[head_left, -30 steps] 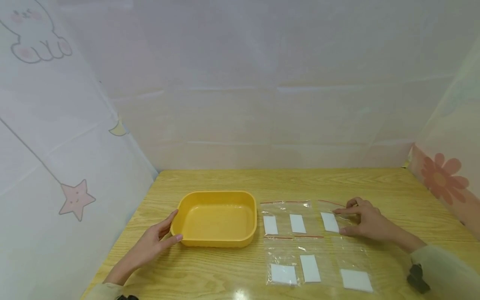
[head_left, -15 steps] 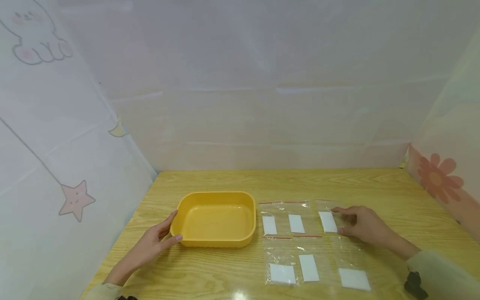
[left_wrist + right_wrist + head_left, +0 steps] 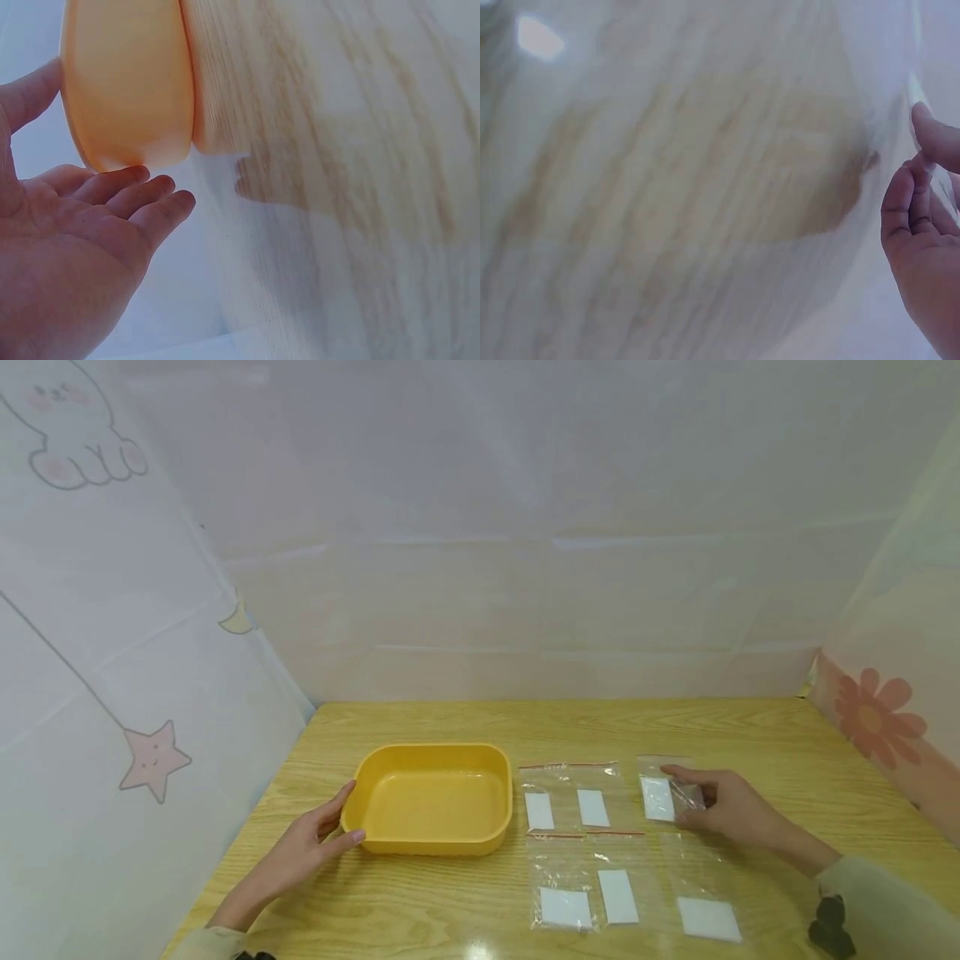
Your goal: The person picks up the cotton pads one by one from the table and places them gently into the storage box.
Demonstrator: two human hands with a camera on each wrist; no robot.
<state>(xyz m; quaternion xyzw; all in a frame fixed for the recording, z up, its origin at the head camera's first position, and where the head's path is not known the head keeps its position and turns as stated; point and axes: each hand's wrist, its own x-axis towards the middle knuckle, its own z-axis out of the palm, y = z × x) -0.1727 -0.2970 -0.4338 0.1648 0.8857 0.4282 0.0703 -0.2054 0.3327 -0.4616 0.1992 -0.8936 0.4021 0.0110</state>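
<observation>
Bag [image 3: 663,795] has lifted off the table since before; right hand [image 3: 723,810] pinches its edge right of the tray [image 3: 431,797], left hand [image 3: 311,843] open against it. Lift slowly, keep pinch firm.

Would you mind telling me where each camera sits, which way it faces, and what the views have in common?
Head: worn on the head, looking forward and down at the wooden table; left hand touches the yellow tray, right hand pinches a clear bag.
Left wrist: looks along the open palm to the tray's wall.
Right wrist: looks past curled fingers at blurred tabletop.
Shared: head and left wrist both show the tray.
</observation>
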